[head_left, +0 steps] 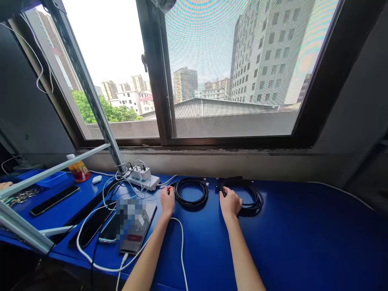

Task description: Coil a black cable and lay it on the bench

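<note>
Two black cable rings are laid side by side on the blue bench (303,242). The left ring (191,193) is touched by the curled left hand (167,199). The right ring (247,196) is covered by the flat right hand (230,202).

Left hand (167,199) flat on blue table (303,234), touching one black cable coil (191,194). Right hand (230,203) resting on second coil (245,197). Power strip (142,179), phones (54,200) and tablet (135,226) off left, below window (230,68).

High-rise workbench (303,226), power strip (142,180), phones (54,199)
</note>
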`<state>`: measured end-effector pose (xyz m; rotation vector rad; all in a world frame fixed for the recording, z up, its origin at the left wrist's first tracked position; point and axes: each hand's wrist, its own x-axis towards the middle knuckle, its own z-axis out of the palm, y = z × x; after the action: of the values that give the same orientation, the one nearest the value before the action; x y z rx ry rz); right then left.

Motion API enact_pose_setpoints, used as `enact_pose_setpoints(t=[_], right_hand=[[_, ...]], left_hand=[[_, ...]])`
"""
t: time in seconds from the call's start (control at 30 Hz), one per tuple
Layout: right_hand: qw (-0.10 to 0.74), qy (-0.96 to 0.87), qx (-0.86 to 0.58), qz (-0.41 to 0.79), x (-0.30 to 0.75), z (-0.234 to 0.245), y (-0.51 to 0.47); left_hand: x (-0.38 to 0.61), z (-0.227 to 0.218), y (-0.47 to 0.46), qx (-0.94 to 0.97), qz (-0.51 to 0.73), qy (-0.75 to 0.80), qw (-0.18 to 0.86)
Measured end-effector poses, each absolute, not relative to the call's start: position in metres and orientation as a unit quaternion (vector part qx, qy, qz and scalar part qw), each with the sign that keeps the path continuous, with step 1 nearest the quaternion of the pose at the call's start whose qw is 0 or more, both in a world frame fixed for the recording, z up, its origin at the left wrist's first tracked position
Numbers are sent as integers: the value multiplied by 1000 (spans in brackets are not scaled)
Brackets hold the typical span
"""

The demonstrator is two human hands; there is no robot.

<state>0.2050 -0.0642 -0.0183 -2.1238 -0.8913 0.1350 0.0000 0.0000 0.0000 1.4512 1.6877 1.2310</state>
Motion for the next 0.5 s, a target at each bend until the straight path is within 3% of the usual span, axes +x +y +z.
enact_pose_setpoints(t=[0.27, 0.5], right_hand=[[453, -328, -829, -17, 202, -6, -70], [572, -248, -751, -217, 207, 12, -79]], left_hand=[[3, 19, -15, 535, 503, 630, 253], [2, 29, -20, 519, 565, 587, 257]])
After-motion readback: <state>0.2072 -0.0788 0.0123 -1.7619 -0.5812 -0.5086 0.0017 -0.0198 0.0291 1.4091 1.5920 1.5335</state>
